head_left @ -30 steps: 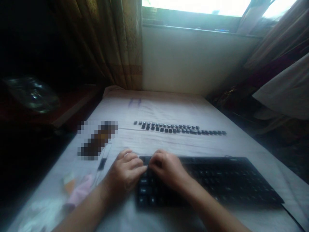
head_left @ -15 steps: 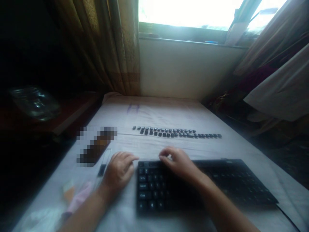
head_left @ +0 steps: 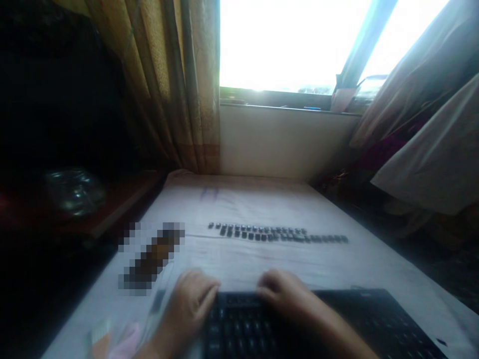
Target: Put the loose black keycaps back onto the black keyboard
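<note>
A black keyboard (head_left: 359,319) lies at the front, its lower part cut off by the picture's edge. My left hand (head_left: 190,304) is at its upper left corner, thumb and forefinger drawn together. Over the top edge, my right hand (head_left: 280,289) has curled fingers with the tips close together. Both hands are blurred, and whatever is between their fingertips cannot be made out. Beyond the keyboard, small dark keycaps (head_left: 258,237) lie in two long rows on the pale cloth (head_left: 243,259).
A pixelated brown object (head_left: 155,257) lies left of my left hand. Nearer are a brush-like item (head_left: 100,339) and a pink cloth (head_left: 125,341). A clear plastic container (head_left: 75,192) stands on the dark furniture at left. Curtains (head_left: 168,75) and hanging fabric (head_left: 430,164) flank the window.
The view has tilted up, so the keyboard, hands and keycap rows sit lower in the picture. My left hand's outstretched fingers have drawn in at the keyboard's corner. My right hand stays curled.
</note>
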Demonstrator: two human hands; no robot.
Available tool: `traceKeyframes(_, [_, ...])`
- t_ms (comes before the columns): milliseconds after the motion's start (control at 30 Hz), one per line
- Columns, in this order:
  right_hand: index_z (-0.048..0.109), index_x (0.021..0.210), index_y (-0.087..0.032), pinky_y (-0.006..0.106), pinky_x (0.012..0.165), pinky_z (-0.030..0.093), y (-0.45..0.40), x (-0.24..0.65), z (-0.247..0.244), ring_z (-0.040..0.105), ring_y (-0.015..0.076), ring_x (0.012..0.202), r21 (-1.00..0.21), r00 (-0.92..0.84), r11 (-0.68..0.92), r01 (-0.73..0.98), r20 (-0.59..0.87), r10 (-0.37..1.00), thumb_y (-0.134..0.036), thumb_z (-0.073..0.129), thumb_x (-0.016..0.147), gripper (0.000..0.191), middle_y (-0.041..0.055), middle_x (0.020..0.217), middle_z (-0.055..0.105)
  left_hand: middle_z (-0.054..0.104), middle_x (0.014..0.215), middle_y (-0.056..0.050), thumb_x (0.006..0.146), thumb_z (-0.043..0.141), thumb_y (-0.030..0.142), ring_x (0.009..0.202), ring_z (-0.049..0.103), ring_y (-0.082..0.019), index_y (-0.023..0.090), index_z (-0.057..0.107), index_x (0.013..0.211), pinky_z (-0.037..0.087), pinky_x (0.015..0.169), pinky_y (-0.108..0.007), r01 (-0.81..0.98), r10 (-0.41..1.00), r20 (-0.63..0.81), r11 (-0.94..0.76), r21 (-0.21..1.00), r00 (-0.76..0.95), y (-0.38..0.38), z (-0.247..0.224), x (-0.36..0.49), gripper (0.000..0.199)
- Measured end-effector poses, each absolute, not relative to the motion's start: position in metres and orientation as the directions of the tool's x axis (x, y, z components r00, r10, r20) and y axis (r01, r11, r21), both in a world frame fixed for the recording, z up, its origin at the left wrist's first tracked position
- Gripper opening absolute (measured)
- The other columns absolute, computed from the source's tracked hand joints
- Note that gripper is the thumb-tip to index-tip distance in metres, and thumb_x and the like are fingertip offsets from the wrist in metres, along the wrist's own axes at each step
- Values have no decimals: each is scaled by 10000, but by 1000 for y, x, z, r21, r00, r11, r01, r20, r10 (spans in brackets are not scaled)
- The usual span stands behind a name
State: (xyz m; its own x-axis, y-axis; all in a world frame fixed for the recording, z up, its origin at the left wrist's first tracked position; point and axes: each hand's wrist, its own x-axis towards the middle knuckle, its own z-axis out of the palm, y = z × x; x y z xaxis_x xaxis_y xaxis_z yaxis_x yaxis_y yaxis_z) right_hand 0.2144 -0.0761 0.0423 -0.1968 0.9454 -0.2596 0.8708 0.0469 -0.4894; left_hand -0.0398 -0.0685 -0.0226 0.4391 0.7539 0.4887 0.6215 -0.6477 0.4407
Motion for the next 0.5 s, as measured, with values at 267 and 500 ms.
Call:
traceKeyframes(267, [773, 904, -245, 248, 704, 437, -28, 183, 61, 662, 184, 830, -194, -268, 257, 947, -30, 963, -264, 543, 892, 231, 52, 918, 746, 663, 760, -23, 973, 460, 303, 750, 601, -205, 228, 683, 838, 459, 727, -345, 641, 801, 441, -592, 487, 405, -66, -25, -39, 271])
traceKeyframes(500, [740, 1039, -245, 309, 836, 434, 24, 147, 44, 578, 237, 1047, -82, -311, 320, 944, 100, 945, -221, 506, 914, 266, 96, 1118, 666, 643, 717, -23, 981, 441, 328, 721, 588, -201, 220, 668, 773, 447, 714, -338, 643, 814, 425, -577, 504, 397, -65, -22, -38, 326])
